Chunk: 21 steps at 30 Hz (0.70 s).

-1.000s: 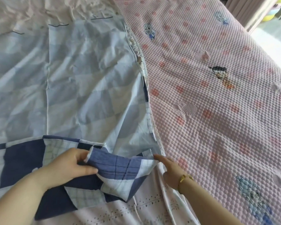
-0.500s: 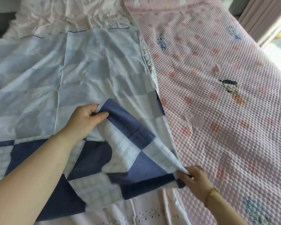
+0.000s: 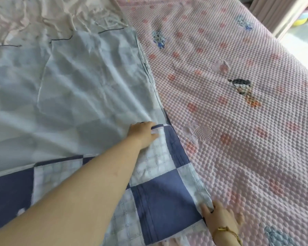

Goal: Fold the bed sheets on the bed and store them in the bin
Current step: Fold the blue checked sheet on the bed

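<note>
A blue-and-white checked bed sheet [image 3: 82,89] lies spread on the bed with its pale underside up. Its near part [image 3: 160,196] is folded over and shows dark blue squares. My left hand [image 3: 143,134] reaches far forward and grips the corner of that folded part, holding it down near the sheet's right edge. My right hand [image 3: 219,217] pinches the near right edge of the fold against the bed. No bin is in view.
A pink quilted bed cover [image 3: 238,107] with cartoon figures fills the right half of the bed. A crumpled pale pink sheet [image 3: 43,16] lies at the far end. Pink curtains [image 3: 274,9] and bright floor show at the top right.
My left hand has carried the sheet's corner forward and to the right, laying the blue checked part flat over the pale side. My right hand keeps its hold on the near edge.
</note>
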### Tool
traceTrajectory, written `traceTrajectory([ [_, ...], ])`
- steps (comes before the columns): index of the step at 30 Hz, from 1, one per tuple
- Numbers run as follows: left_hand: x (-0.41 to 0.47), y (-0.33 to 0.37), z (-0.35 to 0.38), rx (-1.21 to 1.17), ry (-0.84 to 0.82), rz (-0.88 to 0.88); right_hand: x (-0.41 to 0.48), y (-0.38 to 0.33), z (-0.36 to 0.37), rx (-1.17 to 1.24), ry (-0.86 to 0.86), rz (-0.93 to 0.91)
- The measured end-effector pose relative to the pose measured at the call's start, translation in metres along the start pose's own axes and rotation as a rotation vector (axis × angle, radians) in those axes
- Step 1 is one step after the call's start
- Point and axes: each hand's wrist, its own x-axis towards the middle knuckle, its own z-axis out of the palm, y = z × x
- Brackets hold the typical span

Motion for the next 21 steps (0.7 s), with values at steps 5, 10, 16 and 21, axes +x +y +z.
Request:
traceTrajectory([
  [5, -0.015, -0.071, 0.033, -0.12, -0.143, -0.289, 0.02, -0.007, 0.007, -0.012, 0.015, 0.043],
  [10, -0.029, -0.101, 0.027, -0.153, -0.114, -0.296, 0.026, -0.013, 0.015, -0.037, 0.028, 0.084],
  [16, -0.019, -0.105, 0.008, 0.194, 0.463, 0.033, 0.023, -0.014, 0.027, 0.033, 0.091, 0.17],
  [21, -0.014, -0.123, 0.04, 0.118, 0.328, -0.062, 0.019, -0.025, 0.029, 0.191, 0.239, 0.188],
])
